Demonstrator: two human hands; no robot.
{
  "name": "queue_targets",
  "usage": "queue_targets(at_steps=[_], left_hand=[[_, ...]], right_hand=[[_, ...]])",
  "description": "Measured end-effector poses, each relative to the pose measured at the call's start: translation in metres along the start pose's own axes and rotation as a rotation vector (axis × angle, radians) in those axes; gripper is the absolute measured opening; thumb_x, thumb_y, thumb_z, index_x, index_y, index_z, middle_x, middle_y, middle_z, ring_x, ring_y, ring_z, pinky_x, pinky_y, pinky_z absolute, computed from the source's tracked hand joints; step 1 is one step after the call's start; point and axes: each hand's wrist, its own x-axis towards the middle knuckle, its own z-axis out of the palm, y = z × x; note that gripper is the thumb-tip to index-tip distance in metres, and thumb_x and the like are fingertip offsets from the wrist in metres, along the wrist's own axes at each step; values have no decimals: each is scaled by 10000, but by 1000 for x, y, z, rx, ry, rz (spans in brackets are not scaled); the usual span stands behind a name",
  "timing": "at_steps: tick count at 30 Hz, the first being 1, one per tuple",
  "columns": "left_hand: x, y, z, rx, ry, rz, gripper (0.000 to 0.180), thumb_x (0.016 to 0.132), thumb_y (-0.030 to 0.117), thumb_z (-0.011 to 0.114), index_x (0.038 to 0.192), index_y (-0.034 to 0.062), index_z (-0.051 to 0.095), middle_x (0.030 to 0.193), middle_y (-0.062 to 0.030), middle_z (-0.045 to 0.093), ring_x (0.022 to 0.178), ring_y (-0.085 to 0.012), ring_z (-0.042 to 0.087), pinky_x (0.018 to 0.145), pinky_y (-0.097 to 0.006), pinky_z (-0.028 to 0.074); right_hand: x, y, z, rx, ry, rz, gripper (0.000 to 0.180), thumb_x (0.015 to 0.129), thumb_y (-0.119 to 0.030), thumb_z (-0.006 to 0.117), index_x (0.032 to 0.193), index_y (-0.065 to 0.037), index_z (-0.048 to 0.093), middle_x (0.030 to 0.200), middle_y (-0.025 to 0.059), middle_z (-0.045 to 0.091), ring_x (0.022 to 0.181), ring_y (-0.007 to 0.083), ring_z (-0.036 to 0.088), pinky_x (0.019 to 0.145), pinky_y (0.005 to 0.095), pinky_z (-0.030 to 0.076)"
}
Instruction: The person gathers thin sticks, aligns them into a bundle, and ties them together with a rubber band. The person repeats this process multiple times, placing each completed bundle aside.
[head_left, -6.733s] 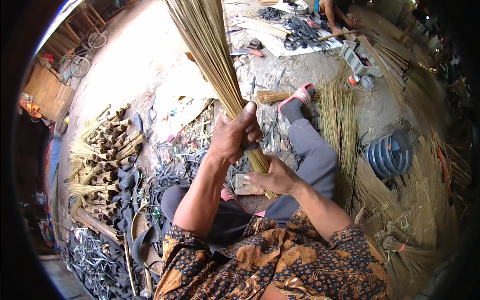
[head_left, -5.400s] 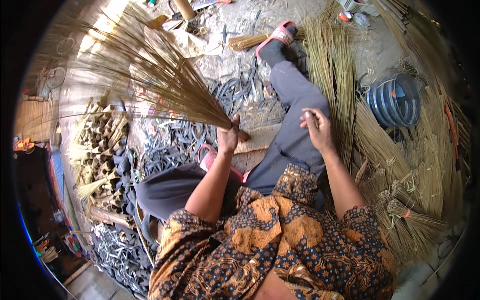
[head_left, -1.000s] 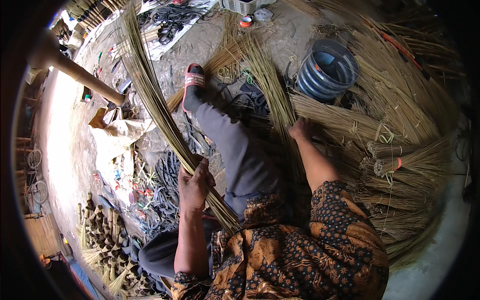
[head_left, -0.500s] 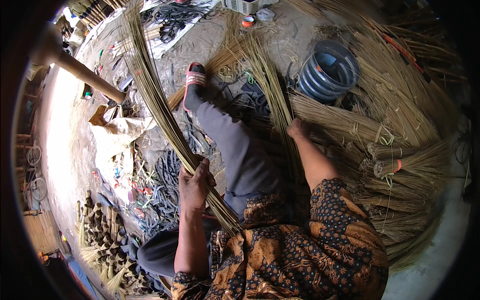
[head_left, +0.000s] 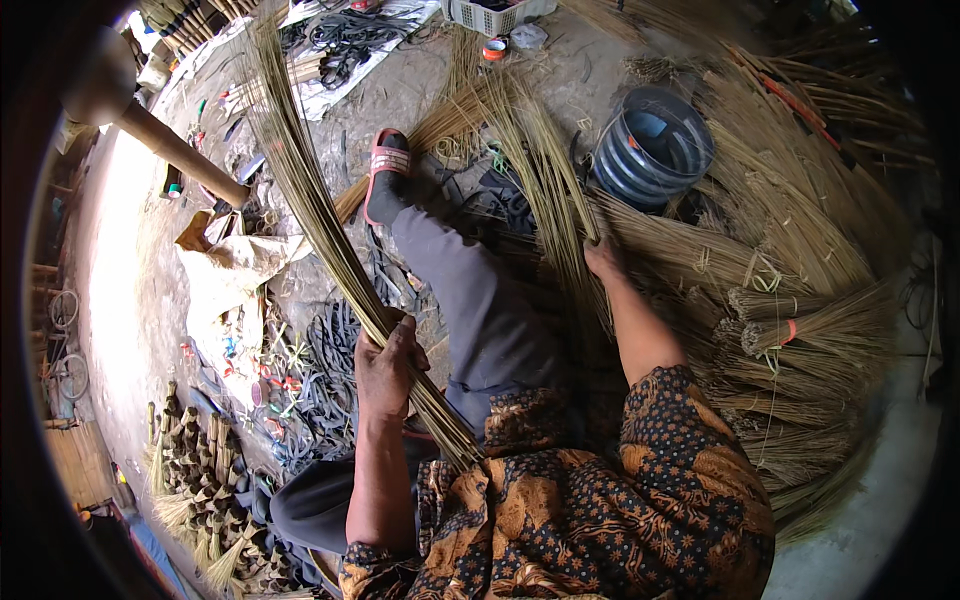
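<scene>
My left hand [head_left: 388, 370] is closed around a long bundle of thin broom sticks [head_left: 325, 235]. The bundle slants from my lap up to the far left, its thin ends fanning out. My right hand [head_left: 603, 258] is closed at the edge of a second, looser bunch of thin sticks [head_left: 545, 165], right of my knee, and grips some of them; how many is hidden. That bunch lies lengthwise on the right of my outstretched leg [head_left: 475, 270], its lower end in shadow.
A dark ribbed bucket [head_left: 655, 148] stands right of my right hand. Tied stick bundles [head_left: 800, 320] are heaped along the right. Black rubber strips [head_left: 335, 370] litter the floor at left, near short brush heads [head_left: 200, 460]. A wooden mallet [head_left: 170, 140] shows at upper left.
My right hand has shifted slightly right, and the sticks beside it have spread out and moved right with it. My left hand and its bundle have barely moved.
</scene>
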Motion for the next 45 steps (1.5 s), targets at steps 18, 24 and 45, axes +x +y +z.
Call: queue_targets(at_steps=[18,24,45], left_hand=[[-5,2,-1,-39,-51,40,133,1002,146,676,1011,53,582,749,-3,556,543,-110,565,517,-265,488],[-5,3,3,-62,-71,41,138,996,144,681,998,54,576,741,-10,557,542,-118,567,511,-269,483],[-14,2,-9,-115,-30,8,125,993,137,675,968,89,562,744,-10,554,538,-125,554,520,-286,487]], right_hand=[[-43,-26,-55,93,-44,-45,459,1082,-388,434,1217,25,579,1140,306,683,1070,502,653,915,573,514],[-55,-28,-81,87,-30,9,489,1084,-405,427,1224,30,602,1142,314,679,1072,486,659,915,569,509],[-53,-12,-5,671,-175,146,478,1082,-531,483,1323,-125,559,799,27,608,524,109,460,454,305,405]])
